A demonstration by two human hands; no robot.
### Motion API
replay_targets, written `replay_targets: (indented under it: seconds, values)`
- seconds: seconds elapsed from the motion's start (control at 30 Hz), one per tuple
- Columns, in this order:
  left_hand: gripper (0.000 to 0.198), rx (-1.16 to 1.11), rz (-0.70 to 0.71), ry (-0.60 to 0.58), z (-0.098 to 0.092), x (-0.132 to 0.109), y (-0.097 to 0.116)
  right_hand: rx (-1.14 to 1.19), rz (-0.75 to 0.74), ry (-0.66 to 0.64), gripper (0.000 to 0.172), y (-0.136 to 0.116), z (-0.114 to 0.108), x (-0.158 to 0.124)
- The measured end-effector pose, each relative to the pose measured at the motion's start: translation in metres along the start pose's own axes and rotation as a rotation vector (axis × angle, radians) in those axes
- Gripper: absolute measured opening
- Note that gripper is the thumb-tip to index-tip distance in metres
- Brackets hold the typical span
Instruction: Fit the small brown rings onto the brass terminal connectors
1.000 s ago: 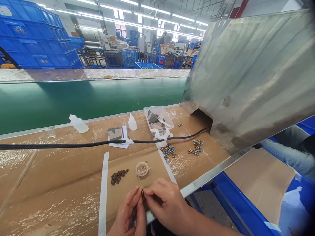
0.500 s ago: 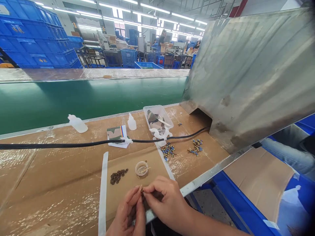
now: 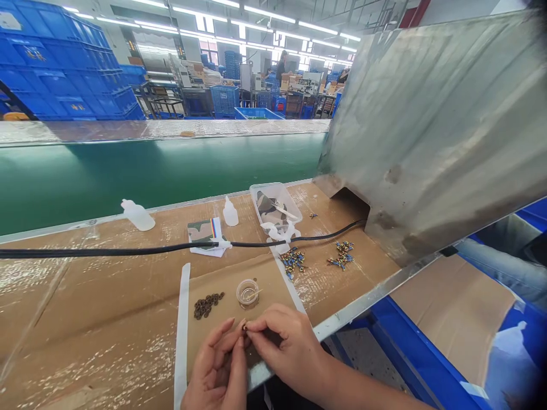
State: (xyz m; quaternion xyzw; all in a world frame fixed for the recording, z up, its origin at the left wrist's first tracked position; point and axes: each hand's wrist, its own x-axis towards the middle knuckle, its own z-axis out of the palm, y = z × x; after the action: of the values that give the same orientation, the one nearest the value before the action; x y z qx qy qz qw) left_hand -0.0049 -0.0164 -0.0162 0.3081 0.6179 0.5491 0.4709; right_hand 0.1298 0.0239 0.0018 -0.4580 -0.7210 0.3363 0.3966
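Above the near edge of the bench, the fingertips of my left hand (image 3: 220,364) and my right hand (image 3: 286,341) meet around a tiny dark, brassy piece (image 3: 244,328). Both hands are pinched closed on it; its exact kind is too small to make out. Just beyond them, on brown paper, is a small clear round cup (image 3: 247,292) with a thin stick (image 3: 255,294) resting in it. Left of the cup lies a cluster of small brown rings (image 3: 207,306). Farther right are piles of small blue-and-brass parts (image 3: 292,261), (image 3: 342,254).
A black cable (image 3: 128,250) crosses the bench into a slanted metal housing (image 3: 427,136). Behind it stand two white squeeze bottles (image 3: 137,215), (image 3: 231,212), camouflage cloth (image 3: 200,232) and a clear tub (image 3: 294,199). A green belt (image 3: 192,165) runs beyond; blue crates (image 3: 55,74) stand at left.
My left hand's fingers have shifted slightly and spread a little, while both hands keep the tiny piece between their fingertips. The whole view has moved slightly.
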Motion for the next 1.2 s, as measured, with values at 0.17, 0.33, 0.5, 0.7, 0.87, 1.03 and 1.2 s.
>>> replay_targets:
  seconds: [0.17, 0.33, 0.5, 0.7, 0.87, 1.03, 1.2]
  values:
    - [0.052, -0.065, -0.018, 0.005, 0.0038, 0.0002, 0.0028, 0.093, 0.068, 0.032, 0.012, 0.0002, 0.0033, -0.0005]
    - [0.051, -0.113, -0.043, 0.004, 0.0061, -0.0001, 0.007, 0.11, 0.08, 0.034, 0.011, -0.0003, 0.0029, 0.0005]
    - [0.049, -0.129, -0.026, 0.008, 0.0056, -0.0007, 0.0061, 0.105, 0.067, 0.061, 0.01, -0.0008, 0.0035, -0.0006]
    - [0.047, -0.141, -0.013, 0.048, 0.0071, -0.0018, 0.0078, 0.129, 0.07, 0.08, 0.009, 0.0031, 0.0061, -0.0004]
    - [0.047, -0.085, -0.018, 0.033, 0.0069, -0.001, 0.0074, 0.145, 0.11, 0.087, 0.009, 0.002, 0.007, -0.0003]
    - [0.048, -0.07, -0.028, 0.013, 0.0046, -0.0005, 0.006, 0.106, 0.112, 0.11, 0.01, -0.0003, 0.0069, -0.0017]
    - [0.049, -0.063, -0.013, -0.005, 0.0035, -0.0005, 0.005, -0.006, 0.021, 0.099, 0.011, 0.0034, 0.0071, -0.0037]
